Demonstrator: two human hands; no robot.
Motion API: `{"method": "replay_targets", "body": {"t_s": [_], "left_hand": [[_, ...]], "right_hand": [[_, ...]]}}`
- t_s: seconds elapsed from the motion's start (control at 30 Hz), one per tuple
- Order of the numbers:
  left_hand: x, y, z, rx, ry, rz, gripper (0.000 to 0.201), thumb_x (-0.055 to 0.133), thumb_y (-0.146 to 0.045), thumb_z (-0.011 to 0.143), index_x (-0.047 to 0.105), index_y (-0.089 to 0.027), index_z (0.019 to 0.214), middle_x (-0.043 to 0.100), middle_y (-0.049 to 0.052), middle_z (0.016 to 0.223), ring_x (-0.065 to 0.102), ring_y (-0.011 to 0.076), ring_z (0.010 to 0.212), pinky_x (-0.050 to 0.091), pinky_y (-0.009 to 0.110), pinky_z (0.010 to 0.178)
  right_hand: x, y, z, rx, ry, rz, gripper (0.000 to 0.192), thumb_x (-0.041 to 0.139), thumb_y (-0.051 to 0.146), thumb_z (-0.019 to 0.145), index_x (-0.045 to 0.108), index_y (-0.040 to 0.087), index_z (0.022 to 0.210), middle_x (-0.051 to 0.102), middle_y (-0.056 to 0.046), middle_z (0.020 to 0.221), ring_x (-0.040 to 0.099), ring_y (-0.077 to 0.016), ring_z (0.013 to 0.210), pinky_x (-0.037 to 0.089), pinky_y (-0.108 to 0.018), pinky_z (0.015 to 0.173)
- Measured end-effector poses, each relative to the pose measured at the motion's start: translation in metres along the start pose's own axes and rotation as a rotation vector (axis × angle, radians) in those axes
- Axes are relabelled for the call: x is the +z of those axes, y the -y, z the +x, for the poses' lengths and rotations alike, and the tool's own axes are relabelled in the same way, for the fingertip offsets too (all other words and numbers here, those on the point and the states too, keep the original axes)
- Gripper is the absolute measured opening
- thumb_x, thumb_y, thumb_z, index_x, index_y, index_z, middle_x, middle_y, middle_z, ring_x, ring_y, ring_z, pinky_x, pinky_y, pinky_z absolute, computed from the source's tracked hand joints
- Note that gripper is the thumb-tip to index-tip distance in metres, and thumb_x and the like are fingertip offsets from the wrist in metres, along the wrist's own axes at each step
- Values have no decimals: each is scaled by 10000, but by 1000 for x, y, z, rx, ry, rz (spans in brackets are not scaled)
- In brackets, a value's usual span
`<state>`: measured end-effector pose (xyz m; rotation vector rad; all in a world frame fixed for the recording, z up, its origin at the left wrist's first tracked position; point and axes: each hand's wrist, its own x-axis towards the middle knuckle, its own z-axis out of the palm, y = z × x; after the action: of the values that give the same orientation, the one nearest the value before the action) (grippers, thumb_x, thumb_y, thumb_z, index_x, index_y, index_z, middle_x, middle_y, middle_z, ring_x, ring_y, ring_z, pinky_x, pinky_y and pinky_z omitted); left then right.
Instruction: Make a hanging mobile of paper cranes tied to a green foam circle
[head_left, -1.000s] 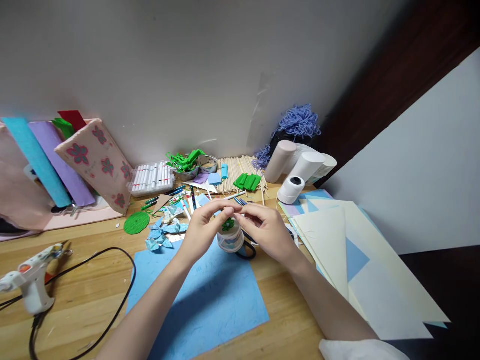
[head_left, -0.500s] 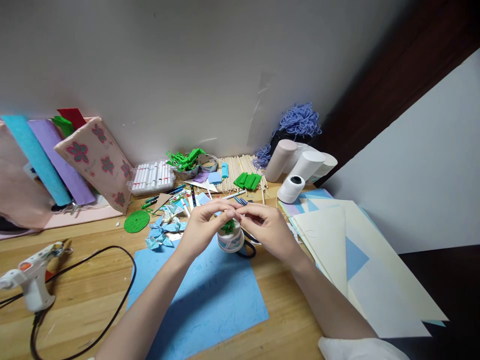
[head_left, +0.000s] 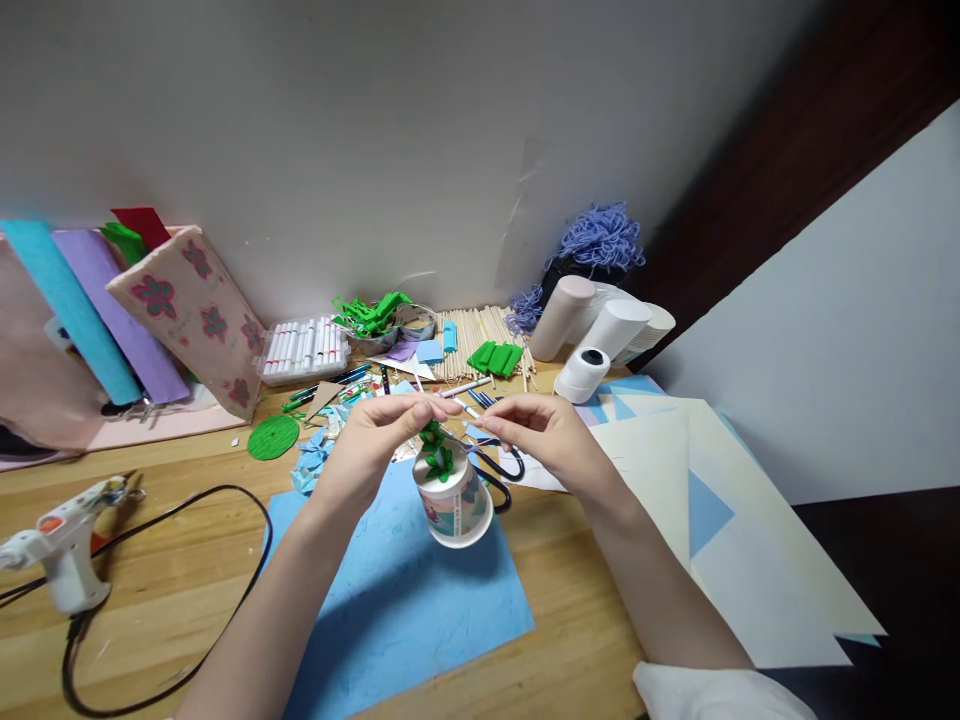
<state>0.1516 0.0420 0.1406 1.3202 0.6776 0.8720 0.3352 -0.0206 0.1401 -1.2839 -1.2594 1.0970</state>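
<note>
Both hands are up over the blue paper sheet (head_left: 405, 590), and that sheet is the anchor for everything here. Above its far edge the left hand (head_left: 367, 445) is pinched narrow, thumb and forefinger closed on the top of a green paper flower (head_left: 435, 452). The flower sits on the white upturned base of a small paper cup (head_left: 454, 498), which tilts over the sheet; whether the cup rests on the sheet or hangs from the flower cannot be told. The right hand (head_left: 544, 440) is just right of the cup, fingers drawn together on a thin stick (head_left: 459, 441) that runs across to the flower — a tight grip, nothing spread wide.

Behind the cup, at the sheet's far right corner, black-handled scissors (head_left: 499, 465) lie on the wood. Right of the sheet — a fan of cream and pale blue papers (head_left: 705, 500). Off the sheet's left side, the glue gun (head_left: 64, 545) rests with its black cord (head_left: 225, 560) looping toward the sheet. Beyond the sheet's far left corner lies a green disc (head_left: 273, 438); farther back toward the wall are a box of markers (head_left: 304, 350), a bundle of wooden sticks (head_left: 469, 338), green paper scraps (head_left: 371, 318) and a white spool (head_left: 581, 375).
</note>
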Motion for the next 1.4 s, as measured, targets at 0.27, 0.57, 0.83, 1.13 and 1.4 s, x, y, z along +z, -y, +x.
{"method": "replay_targets", "body": {"t_s": [0.27, 0.57, 0.83, 1.13, 1.4], "left_hand": [[-24, -18, -8, 124, -192, -123, 190, 690, -393, 685, 681, -207, 652, 690, 11, 729, 632, 160, 787, 474, 282, 791], [-33, -25, -13, 168, -240, -109, 217, 695, -413, 671, 667, -204, 617, 661, 11, 695, 627, 166, 795, 496, 289, 794], [-29, -24, -13, 143, -204, -121, 216, 682, -413, 687, 664, -208, 620, 636, 5, 671, 615, 157, 781, 484, 291, 792], [-31, -23, -14, 160, -196, -153, 208, 678, -414, 694, 654, -219, 625, 650, -10, 707, 617, 148, 801, 487, 278, 793], [-31, -27, -16, 170, -179, -187, 196, 672, -404, 703, 660, -218, 641, 655, -22, 700, 625, 125, 788, 487, 228, 750]], "right_hand": [[0, -5, 2, 50, 73, 12, 161, 661, 320, 725, 656, 159, 722, 602, 0, 640, 489, -79, 526, 384, -201, 470], [15, -15, 2, 70, 125, -57, 213, 651, 364, 732, 665, 154, 764, 632, -20, 702, 539, -110, 616, 416, -234, 561], [22, -16, 0, 97, 171, 32, 210, 666, 347, 718, 674, 160, 811, 669, -39, 793, 598, -139, 720, 463, -264, 656], [25, -17, 2, 142, 62, 180, 253, 646, 381, 732, 623, 160, 852, 666, -13, 658, 400, -44, 397, 278, -185, 380], [27, -18, 2, 167, 110, 244, 225, 648, 361, 737, 553, 162, 783, 699, -35, 733, 301, -23, 375, 195, -178, 359]]}}
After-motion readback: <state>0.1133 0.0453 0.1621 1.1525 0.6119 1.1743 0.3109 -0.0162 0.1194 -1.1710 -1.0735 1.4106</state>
